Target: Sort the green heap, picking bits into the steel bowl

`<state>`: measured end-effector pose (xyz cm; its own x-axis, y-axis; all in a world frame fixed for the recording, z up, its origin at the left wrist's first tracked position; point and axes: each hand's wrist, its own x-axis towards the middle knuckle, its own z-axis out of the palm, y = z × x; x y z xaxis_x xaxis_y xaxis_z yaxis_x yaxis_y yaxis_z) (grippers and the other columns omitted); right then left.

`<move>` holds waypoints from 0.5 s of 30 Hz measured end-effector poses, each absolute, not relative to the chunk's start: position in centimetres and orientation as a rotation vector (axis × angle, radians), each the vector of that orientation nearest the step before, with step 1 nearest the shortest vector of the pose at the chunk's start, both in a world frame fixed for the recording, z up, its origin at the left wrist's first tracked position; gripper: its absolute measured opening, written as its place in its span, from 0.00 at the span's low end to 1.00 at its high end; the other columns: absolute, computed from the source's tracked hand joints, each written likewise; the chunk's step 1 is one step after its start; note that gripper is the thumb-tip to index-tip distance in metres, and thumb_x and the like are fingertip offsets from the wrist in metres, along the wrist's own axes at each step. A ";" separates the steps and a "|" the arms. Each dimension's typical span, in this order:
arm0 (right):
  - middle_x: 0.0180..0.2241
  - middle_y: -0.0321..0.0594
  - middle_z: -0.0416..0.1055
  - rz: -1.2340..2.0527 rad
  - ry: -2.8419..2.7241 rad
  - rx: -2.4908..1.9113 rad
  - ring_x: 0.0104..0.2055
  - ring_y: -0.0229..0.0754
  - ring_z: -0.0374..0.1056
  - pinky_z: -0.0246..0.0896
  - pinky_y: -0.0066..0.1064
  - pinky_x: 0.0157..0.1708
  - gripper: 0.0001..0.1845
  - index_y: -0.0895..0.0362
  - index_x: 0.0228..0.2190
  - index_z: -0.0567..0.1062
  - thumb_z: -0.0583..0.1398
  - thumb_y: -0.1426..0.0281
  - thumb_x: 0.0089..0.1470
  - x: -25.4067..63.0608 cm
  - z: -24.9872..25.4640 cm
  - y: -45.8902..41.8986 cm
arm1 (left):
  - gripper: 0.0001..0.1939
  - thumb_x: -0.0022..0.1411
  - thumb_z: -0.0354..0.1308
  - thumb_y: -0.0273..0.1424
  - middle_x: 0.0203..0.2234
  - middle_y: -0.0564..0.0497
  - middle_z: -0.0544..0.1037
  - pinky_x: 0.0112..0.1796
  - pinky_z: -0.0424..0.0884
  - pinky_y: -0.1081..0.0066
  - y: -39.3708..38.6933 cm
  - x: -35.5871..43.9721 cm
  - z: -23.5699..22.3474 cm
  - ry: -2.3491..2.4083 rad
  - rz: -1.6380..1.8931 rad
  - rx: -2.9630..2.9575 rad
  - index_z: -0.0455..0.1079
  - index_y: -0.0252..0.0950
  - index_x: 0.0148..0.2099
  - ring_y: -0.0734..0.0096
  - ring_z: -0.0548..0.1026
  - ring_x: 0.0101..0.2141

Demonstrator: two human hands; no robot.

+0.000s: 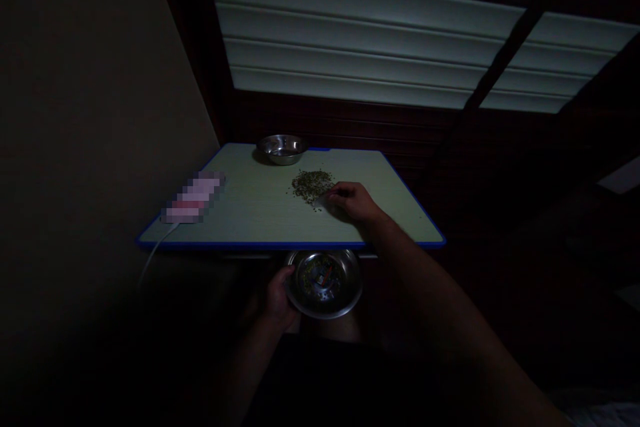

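My left hand (pixel 280 295) grips the rim of a steel bowl (pixel 352 299) just below the table's front edge, thumb over the rim. Some greenish grains and a small orange-and-dark item show inside that bowl, too dim to name. Over the table, my right hand (pixel 353 199) pinches a thin, pale, flat piece (pixel 321 201), perhaps plastic or card. Its edge touches the near right side of a spread pile of small green beans or seeds (pixel 311 184). The fingertips of my right hand are partly in shadow.
A second steel bowl (pixel 283 151) stands at the table's back edge. On the left of the pale table (pixel 250 217), rimmed in blue, lies a blurred-out pink device (pixel 194 199) with a white cable (pixel 156 251) hanging over the edge. A wall (pixel 100 113) rises at left; the room is dark.
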<state>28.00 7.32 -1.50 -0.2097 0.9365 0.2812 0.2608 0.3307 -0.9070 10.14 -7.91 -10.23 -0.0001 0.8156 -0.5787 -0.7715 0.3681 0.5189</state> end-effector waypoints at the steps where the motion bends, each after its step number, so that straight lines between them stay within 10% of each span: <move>1: 0.24 0.38 0.74 0.924 -1.689 -1.084 0.29 0.37 0.66 0.62 0.31 0.32 0.08 0.59 0.24 0.77 0.63 0.67 0.39 28.0 -1.5 7.3 | 0.07 0.48 0.60 0.30 0.24 0.46 0.81 0.31 0.74 0.64 -7.9 10.2 -10.3 0.951 1.250 0.054 0.75 0.33 0.30 0.60 0.78 0.28; 15: 0.25 0.39 0.75 1.053 -1.732 -1.094 0.27 0.37 0.66 0.62 0.31 0.30 0.11 0.60 0.26 0.80 0.66 0.66 0.37 28.3 -1.2 6.9 | 0.06 0.49 0.59 0.29 0.23 0.46 0.80 0.31 0.73 0.66 -7.7 10.1 -10.9 0.965 1.265 0.034 0.75 0.32 0.27 0.62 0.77 0.27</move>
